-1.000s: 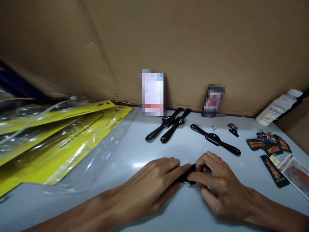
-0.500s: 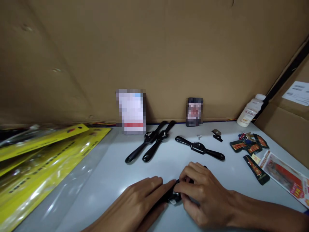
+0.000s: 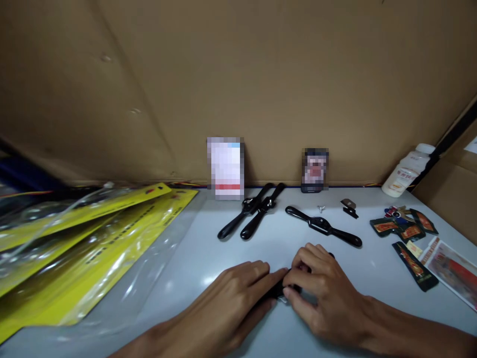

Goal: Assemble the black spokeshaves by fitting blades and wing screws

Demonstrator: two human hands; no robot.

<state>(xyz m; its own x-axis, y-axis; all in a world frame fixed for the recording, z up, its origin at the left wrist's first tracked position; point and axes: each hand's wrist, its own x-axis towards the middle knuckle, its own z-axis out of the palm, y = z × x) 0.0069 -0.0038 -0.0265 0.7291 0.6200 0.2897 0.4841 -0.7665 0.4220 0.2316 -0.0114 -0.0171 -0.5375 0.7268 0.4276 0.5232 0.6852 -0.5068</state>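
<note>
A black spokeshave [image 3: 277,291] lies low over the near part of the table, mostly covered by my fingers. My left hand [image 3: 238,296] is closed around its left handle. The fingertips of my right hand [image 3: 322,293] pinch at its middle, where a bit of bright metal shows underneath; what they turn or press there is hidden. Beyond my hands lies a spokeshave body [image 3: 323,227] with an open frame at its centre. Behind it are a small wing screw [image 3: 321,209] and a blade with a black cap piece [image 3: 349,209].
Two more spokeshaves [image 3: 257,219] lie side by side further back. Yellow cards in clear plastic [image 3: 141,238] cover the left side. Two blurred upright screens [image 3: 228,169] lean on the cardboard wall [image 3: 261,89]. To the right are a bottle [image 3: 406,171], keys and snack packets [image 3: 415,266].
The view has swung left, so everything sits further right in it. Both hands stay on the spokeshave; my right fingers have shifted slightly at its middle, and less bright metal shows.
</note>
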